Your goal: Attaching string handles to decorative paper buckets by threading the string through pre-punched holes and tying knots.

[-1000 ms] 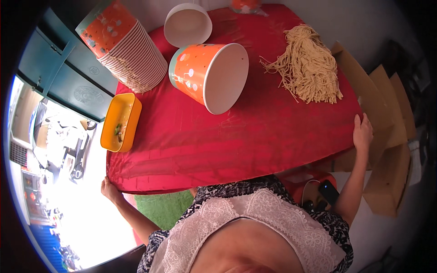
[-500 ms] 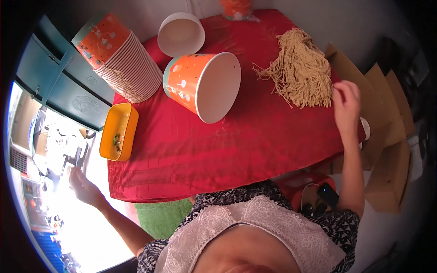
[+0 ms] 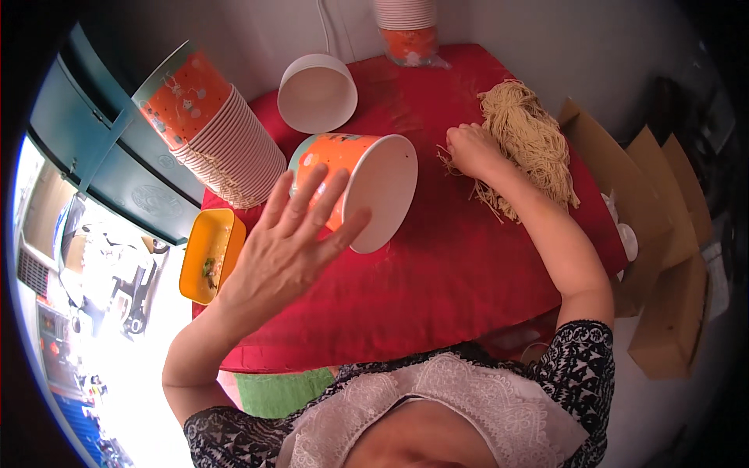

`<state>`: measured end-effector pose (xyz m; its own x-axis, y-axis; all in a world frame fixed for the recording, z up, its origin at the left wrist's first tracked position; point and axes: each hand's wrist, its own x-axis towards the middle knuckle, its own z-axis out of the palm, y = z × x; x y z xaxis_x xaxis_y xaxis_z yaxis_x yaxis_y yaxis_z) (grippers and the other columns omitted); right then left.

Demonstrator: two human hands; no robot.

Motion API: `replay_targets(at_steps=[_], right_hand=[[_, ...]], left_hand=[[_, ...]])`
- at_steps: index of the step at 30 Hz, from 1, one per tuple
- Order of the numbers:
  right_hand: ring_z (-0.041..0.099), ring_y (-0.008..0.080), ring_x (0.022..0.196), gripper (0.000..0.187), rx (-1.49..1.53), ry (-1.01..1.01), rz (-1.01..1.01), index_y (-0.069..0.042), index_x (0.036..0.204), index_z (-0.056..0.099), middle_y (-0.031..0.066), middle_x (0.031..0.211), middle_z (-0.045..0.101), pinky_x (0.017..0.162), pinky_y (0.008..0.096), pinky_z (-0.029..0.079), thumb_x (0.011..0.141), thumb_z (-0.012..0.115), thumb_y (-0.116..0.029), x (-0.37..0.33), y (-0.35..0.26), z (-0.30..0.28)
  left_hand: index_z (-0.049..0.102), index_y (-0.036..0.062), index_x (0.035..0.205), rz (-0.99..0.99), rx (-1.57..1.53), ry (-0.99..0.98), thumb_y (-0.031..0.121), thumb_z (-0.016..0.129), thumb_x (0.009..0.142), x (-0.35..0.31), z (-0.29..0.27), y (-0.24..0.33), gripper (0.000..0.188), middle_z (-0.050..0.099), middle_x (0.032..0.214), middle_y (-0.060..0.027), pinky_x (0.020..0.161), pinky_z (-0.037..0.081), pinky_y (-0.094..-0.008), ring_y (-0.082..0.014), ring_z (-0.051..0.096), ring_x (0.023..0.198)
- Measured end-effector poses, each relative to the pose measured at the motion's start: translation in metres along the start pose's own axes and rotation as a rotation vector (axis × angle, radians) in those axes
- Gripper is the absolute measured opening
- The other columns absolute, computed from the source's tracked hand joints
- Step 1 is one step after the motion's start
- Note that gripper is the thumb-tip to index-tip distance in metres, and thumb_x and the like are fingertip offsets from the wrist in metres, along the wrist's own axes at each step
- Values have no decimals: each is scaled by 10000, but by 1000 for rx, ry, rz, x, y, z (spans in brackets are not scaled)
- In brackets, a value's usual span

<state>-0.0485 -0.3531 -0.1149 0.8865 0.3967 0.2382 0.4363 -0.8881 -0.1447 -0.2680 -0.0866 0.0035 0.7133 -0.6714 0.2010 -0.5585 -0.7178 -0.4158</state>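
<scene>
My left hand (image 3: 285,238) is raised with its fingers spread and holds nothing. Behind it, partly covered, an orange paper bucket (image 3: 331,148) lies on its side on the red cloth, its white mouth turned to the right. My right hand (image 3: 474,150) is closed at the left side of a heap of pale yellow noodles (image 3: 534,144). Its curled fingers are at the loose strands there; the fingertips are partly hidden.
A leaning stack of paper buckets (image 3: 226,140) stands at the left, above a yellow tray (image 3: 187,269) with scraps in it. A white bowl (image 3: 317,101) lies tipped at the back, near more stacked buckets (image 3: 409,43). Opened cardboard boxes (image 3: 663,335) stand right of the table.
My left hand has come up from beyond the table's left edge to the front of the bucket. The right hand has crossed from the noodles' right edge to their left side. The view has shifted slightly.
</scene>
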Motion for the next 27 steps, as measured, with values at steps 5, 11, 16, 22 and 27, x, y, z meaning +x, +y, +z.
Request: replay_targets(at_steps=[5, 11, 16, 22, 27], right_hand=[[621, 354, 1022, 179, -15, -103, 97, 25, 953, 686, 211, 1044, 675, 891, 434, 502, 821, 583, -35, 6, -12, -2], [640, 361, 988, 149, -6, -80, 89, 21, 900, 699, 219, 990, 689, 878, 426, 508, 808, 600, -43, 10, 5, 13], [653, 361, 950, 128, -65, -86, -9, 25, 857, 701, 223, 939, 694, 853, 422, 512, 787, 614, -38, 13, 1, 11], [612, 357, 985, 150, -84, -77, -45, 47, 895, 665, 225, 985, 664, 874, 435, 489, 752, 636, 12, 8, -9, 9], [507, 288, 836, 73, 167, 424, -451, -26, 827, 504, 130, 862, 522, 734, 410, 413, 814, 556, 24, -13, -56, -13]], left_hand=[[589, 90, 1197, 101, -2, -13, 80, 631, 781, 18, 17, -7, 418, 259, 1540, -134, 1169, 234, -552, -347, 245, 1429], [621, 25, 755, 87, -25, 34, 132, 593, 782, 26, 7, -18, 114, 385, 1468, -161, 1155, 252, -545, -327, 268, 1424], [581, 19, 721, -128, -144, 135, 77, 630, 771, 16, 5, -37, 92, 516, 1343, -168, 1139, 268, -545, -368, 330, 1385], [582, 37, 804, -275, -341, 166, 87, 671, 804, 15, 27, -54, 102, 651, 908, -116, 1079, 343, -513, -287, 613, 1011], [613, 45, 881, -361, -393, 29, 39, 650, 818, 8, 30, -51, 73, 647, 830, -104, 1130, 271, -533, -283, 640, 897]])
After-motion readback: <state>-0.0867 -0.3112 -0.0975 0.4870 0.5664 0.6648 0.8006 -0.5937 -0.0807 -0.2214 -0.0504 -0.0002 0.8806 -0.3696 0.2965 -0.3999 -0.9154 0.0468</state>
